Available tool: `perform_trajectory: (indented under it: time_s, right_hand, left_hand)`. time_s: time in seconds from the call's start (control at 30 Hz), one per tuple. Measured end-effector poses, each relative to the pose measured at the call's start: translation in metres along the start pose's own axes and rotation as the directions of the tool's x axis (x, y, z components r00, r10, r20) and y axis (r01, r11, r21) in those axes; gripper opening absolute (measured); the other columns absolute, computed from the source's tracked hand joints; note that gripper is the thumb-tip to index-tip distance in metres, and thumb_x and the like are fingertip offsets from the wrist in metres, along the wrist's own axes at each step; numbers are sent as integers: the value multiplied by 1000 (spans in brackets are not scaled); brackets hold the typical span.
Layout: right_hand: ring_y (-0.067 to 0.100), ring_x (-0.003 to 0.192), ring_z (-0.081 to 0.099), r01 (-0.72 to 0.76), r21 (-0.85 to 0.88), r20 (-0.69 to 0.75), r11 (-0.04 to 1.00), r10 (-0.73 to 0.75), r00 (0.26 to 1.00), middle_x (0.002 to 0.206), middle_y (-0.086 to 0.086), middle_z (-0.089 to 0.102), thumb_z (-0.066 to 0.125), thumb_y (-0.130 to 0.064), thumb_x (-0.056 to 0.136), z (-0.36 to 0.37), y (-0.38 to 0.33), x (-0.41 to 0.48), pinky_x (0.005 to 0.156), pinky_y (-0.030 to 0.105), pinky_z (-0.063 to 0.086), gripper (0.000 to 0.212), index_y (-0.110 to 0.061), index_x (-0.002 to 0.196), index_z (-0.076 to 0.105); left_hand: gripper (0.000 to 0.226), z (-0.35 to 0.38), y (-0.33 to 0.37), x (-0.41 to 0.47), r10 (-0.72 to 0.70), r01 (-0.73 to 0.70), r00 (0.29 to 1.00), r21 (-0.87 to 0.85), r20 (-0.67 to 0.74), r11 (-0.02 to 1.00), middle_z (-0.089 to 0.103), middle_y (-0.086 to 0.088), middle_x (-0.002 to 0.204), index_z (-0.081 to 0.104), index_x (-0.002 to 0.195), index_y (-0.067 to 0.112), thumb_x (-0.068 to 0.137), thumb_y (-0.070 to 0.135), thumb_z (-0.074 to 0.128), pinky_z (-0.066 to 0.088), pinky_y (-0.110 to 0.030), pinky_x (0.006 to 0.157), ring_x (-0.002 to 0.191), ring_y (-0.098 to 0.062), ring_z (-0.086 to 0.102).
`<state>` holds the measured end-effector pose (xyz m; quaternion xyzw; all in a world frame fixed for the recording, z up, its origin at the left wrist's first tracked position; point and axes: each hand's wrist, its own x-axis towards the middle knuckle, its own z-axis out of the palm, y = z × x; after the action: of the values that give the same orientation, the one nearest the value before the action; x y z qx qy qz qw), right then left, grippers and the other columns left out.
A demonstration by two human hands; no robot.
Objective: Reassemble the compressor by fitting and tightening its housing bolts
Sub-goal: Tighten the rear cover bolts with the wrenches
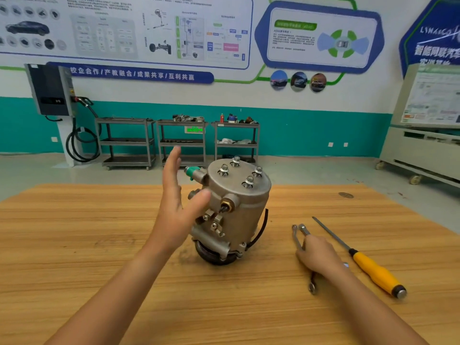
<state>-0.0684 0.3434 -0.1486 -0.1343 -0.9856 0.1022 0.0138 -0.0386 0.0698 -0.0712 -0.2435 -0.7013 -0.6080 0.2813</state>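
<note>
In the head view the compressor stood on end near the middle of the counter. Its long axis was close to upright, with the dark pulley end down and the flat housing cover facing up. Four bolts stood proud of that cover with spring washers showing under their heads, so I judged them fitted but not yet drawn down.

The left hand was open, fingers straight and spread, with the palm turned toward the compressor just to its right. The thumb crossed in front of the upper body, though I could not tell whether it touched. This was the nearer hand, well placed to steady the housing.

The right hand lay on the counter well to the right of the compressor. Its fingers were curled over the shanks of two wrenches, whose heads pointed away from the person. The bolts lay up and to the left of this hand. Their shafts ran vertically, so a wrench would probably have to come in over the cover and swing level.

A yellow-handled screwdriver lay just right of that hand, apart from it.

The hand covered the middle of the wrenches, and their heads were too small to tell the type. The compressor's far side was hidden, as was any bolt there.
</note>
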Motion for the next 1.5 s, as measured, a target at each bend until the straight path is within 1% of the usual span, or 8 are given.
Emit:
perform_trajectory:
  time_s: [0.1,0.2,0.37,0.53,0.67,0.87,1.13,1.5]
  right_hand:
    - [17,64,57,-49,430,38,901,36,999,71,5,59,50,-16,94,-5,6,0,52,25,43,17,-7,82,59]
    - [16,51,54,-56,850,56,524,16,998,64,6,55,49,-12,97,-21,12,-14,47,26,44,11,-7,95,58]
    - [6,42,31,96,931,-73,353,-77,994,49,-8,36,46,-29,97,-72,13,-41,37,19,26,17,-22,103,60]
    - [1,39,41,394,633,-277,667,-281,919,48,-7,45,46,-44,89,-114,-6,-71,36,12,30,16,-33,98,53]
    - [-1,45,43,544,485,-272,685,-472,838,50,-7,46,38,-60,73,-134,-27,-88,42,12,34,36,-40,100,52]
    - [0,55,47,571,74,-330,817,-520,787,57,-15,49,38,-38,96,-142,-48,-81,48,16,34,35,-39,129,49]
    - [21,86,60,513,-269,-423,815,-578,698,101,1,67,28,-41,100,-146,-72,-70,74,35,52,45,-43,144,23]
    - [18,78,59,385,-506,-437,772,-614,658,94,-1,62,23,-32,103,-146,-69,-80,64,29,52,48,-41,147,9]
  left_hand:
    - [29,11,8,33,55,-64,998,249,44,966,49,24,117,51,120,30,92,30,52,39,-12,95,111,11,42]
    - [14,12,2,40,142,-151,988,412,52,899,58,11,96,64,95,16,93,10,51,35,-5,82,98,-6,49]
    - [20,6,2,24,238,-184,970,498,-47,847,58,5,88,68,87,8,88,17,50,34,-5,76,87,-13,51]
    - [27,-5,-3,5,352,-282,932,433,-89,856,58,-2,80,64,77,3,87,22,47,43,-29,71,78,-14,52]
    - [21,1,-11,-17,371,-299,905,309,-207,903,57,3,86,65,84,9,85,21,49,46,-34,75,84,-15,55]
    - [21,10,-11,-29,446,-369,885,387,-131,845,56,5,99,65,97,16,82,29,58,41,-24,84,93,-11,52]
    - [30,23,-8,-31,491,-406,868,456,-80,792,57,4,102,71,98,10,81,32,61,43,-37,78,93,-14,53]
    - [28,29,-3,-31,455,-384,889,449,-57,807,56,12,106,73,95,13,81,29,55,39,-32,84,98,-7,51]
